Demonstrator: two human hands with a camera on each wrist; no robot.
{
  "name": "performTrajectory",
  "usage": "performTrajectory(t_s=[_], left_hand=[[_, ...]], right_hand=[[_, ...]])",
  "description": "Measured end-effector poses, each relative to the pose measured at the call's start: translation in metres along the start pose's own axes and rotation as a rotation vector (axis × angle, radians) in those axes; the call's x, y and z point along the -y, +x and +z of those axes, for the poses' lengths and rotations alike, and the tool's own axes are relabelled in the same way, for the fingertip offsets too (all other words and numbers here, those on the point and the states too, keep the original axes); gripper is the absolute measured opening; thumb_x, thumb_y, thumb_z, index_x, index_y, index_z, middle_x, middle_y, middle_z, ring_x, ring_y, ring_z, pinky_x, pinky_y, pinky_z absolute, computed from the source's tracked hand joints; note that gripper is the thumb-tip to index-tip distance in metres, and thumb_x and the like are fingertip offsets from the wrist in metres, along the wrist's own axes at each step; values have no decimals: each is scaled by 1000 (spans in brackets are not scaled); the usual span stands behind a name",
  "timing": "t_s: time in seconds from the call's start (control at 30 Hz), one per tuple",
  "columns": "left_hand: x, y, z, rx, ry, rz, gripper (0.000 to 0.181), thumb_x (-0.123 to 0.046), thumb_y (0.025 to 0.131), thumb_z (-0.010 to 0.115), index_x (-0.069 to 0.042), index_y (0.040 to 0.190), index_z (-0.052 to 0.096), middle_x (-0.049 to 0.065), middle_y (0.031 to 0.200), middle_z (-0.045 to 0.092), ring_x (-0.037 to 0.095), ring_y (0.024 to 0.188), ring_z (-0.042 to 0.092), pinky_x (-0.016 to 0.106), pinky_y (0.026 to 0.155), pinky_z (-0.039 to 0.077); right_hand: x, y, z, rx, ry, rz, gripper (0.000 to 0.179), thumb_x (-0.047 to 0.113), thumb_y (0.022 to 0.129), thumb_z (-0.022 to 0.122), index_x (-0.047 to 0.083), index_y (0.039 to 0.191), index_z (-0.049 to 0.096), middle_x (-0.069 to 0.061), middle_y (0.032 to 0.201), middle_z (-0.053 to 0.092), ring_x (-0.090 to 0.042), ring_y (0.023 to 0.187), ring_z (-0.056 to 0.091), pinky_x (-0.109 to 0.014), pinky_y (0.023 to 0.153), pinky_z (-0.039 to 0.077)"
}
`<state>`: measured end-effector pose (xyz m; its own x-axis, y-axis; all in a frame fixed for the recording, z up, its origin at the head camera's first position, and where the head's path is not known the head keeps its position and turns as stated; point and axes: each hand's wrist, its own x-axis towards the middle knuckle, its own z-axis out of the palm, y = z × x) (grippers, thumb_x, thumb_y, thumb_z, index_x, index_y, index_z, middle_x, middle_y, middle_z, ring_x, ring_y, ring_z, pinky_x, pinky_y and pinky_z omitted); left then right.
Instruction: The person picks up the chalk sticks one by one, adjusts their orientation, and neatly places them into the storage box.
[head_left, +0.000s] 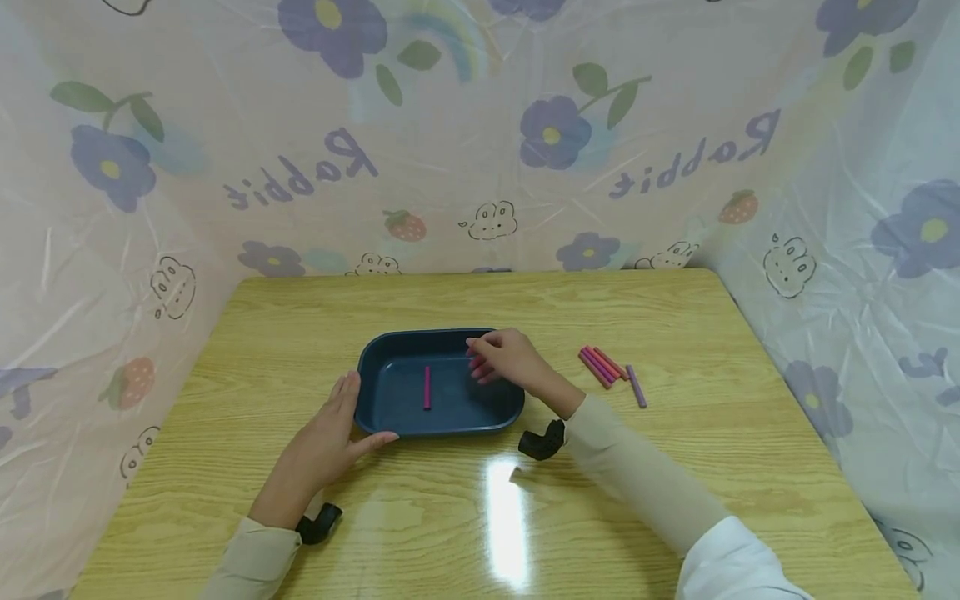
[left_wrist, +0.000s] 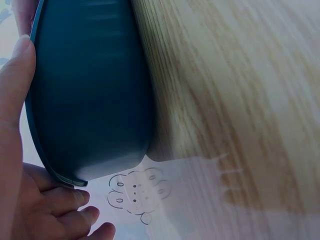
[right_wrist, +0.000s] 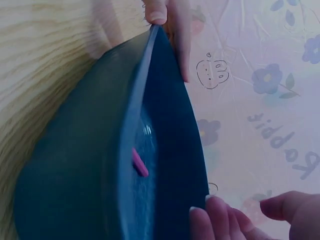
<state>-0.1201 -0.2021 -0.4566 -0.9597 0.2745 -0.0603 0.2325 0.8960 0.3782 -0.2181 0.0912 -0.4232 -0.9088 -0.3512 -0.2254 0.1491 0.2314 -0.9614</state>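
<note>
Head view: the pink stick (head_left: 427,388) lies on the floor of the dark blue tray (head_left: 438,432), left of the tray's middle. Its long axis runs near to far, almost straight, and crosses the tray's own long axis, which runs left to right. Both ends look alike, so the stick points no more clearly to the far side than to the near.

The governing relation: the stick lies to the left and slightly to the near side of the fingertips of your right hand (head_left: 512,358), which is over the tray's right part; its height above the floor cannot be told. Your left hand (head_left: 330,433) rests at the tray's left end, with extended fingers along the end wall and the thumb along the near rim. That thumb tip is about as near to the stick as your right fingertips, but lies at the rim; your right hand alone reaches over the interior. In the right wrist view, its thumb stands apart from the loosely bent fingers, and nothing shows between them.

Outward, to the right of the tray, a bundle of sticks (head_left: 600,365) lies on the wooden table (head_left: 420,517), slanting from far left to near right. Just right of it, a purple stick (head_left: 636,387) slants likewise. A flowered curtain (head_left: 442,167) hangs beyond.
</note>
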Motion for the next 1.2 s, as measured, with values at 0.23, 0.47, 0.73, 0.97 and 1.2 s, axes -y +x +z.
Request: performTrajectory(t_s=[0.23,0.47,0.73,0.97,1.2], left_hand=[[-2,0,0,14,-7,-14,112,-77,77,44,-5,149,-3,12,154,-3,31,140,4,55,104,24],[-1,0,-1,11,-12,-6,112,-77,77,44,-4,148,-2,13,154,-1,31,140,5,54,104,24],[-1,0,0,11,-8,0,112,-77,76,43,-4,149,-3,15,154,1,32,140,5,54,104,25],[-1,1,0,3,-9,5,112,-77,76,43,-4,149,-2,17,154,3,31,140,6,54,104,25],[0,1,0,-1,-10,7,113,-78,76,43,-2,148,-1,18,153,4,33,140,7,54,104,25]], right_hand=[[-1,-9,-13,10,-35,-60,34,27,96,54,-4,100,65,-31,97,61,-42,85,63,-48,72,53],[-9,-19,-36,18,-93,-92,32,26,96,53,-2,108,63,-28,102,61,-42,93,60,-43,76,53],[-24,-38,-77,-54,-132,-84,38,28,96,54,-4,116,59,-25,107,60,-37,98,60,-44,80,52],[-38,-62,-115,-118,-239,-59,39,33,96,51,2,120,57,-25,111,58,-38,90,59,-48,69,52],[-45,-82,-146,-181,-397,-23,44,38,96,50,5,125,56,-16,120,57,-32,99,56,-49,85,46]])
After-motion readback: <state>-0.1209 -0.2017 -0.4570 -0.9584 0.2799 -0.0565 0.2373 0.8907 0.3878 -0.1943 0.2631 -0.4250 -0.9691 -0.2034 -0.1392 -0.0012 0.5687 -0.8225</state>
